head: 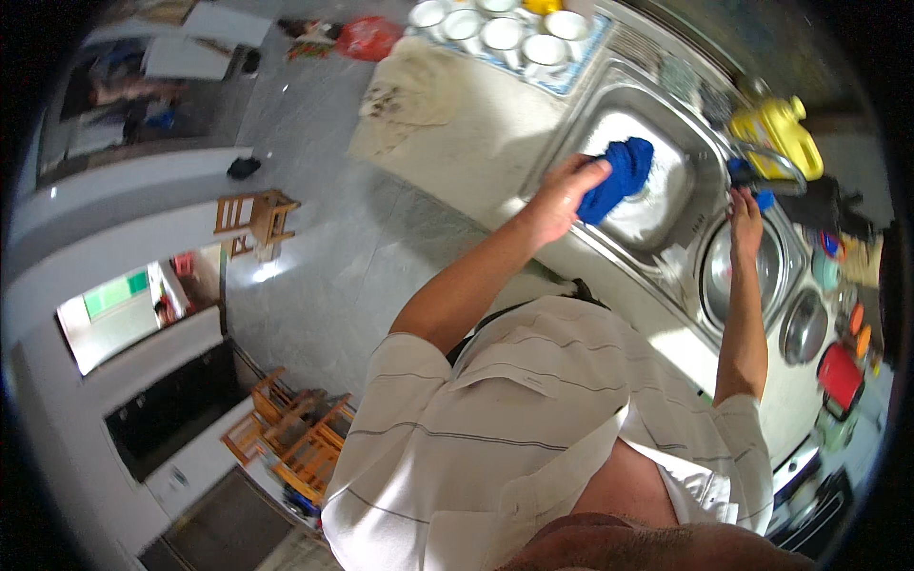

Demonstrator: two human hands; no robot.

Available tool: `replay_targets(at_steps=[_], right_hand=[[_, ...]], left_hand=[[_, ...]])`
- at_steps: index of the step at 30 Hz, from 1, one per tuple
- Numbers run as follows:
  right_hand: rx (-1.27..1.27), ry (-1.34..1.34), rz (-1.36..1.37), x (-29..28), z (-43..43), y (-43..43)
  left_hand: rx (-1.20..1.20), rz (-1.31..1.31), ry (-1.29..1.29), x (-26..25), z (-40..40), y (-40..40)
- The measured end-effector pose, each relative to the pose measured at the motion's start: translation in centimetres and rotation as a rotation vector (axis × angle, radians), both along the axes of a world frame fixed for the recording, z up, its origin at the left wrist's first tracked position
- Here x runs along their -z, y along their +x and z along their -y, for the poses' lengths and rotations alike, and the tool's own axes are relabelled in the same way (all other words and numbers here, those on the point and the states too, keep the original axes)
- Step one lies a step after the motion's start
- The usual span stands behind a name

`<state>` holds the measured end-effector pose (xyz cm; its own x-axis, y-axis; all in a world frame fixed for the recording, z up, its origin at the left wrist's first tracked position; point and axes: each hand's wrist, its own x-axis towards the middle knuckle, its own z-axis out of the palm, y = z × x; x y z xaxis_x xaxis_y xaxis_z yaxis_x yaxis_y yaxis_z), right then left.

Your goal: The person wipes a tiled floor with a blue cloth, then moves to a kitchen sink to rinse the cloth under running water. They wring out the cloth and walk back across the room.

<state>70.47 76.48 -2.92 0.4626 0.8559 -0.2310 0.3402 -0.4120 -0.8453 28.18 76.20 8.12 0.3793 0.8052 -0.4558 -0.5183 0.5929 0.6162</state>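
Note:
My left hand is closed on a bunched blue cloth over the near edge of a stainless steel sink basin. My right hand reaches to the base of the curved faucet, above the second, round basin, where a metal bowl sits. Fingers of the right hand look extended beside a small blue item; whether they touch it or the faucet is hard to tell. Wet, bright patches show on the floor of the first basin.
Several white enamel mugs stand on a blue-patterned tray beyond the sink. A beige cloth lies at the counter's end. A yellow jug stands behind the faucet. Another metal bowl and a red container are at the right.

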Motion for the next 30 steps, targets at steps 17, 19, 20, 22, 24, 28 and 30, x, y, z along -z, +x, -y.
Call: replay_targets(at_steps=[17,19,20,22,24,28,30], right_hand=[[-0.762,0.131,-0.535,-15.6,1.8,-31.0],[-0.902,0.199,-0.407,-16.7,2.4,-32.2],[-0.987,0.224,-0.336,-16.9,2.6,-32.7],[-1.111,0.205,-0.305,-18.3,3.7,-34.7],[-1.221,0.190,-0.378,-18.7,4.3,-37.1],[-1.503,0.154,-0.226,-21.2,6.7,-42.9],[-1.682,0.296,-0.091,-21.4,7.8,-46.0]], left_hand=[[-0.284,-1.060,0.769,-4.9,9.1,-6.0],[-0.341,-1.095,0.610,-5.8,10.6,-7.0],[-0.412,-1.156,0.600,-5.3,11.5,-7.8],[-0.504,-1.236,0.600,-3.5,13.7,-10.3],[-0.558,-1.122,0.318,-2.6,15.6,-12.7],[-0.670,-1.051,0.246,-3.8,20.7,-16.2],[-0.618,-1.070,0.190,-4.2,23.7,-18.3]])
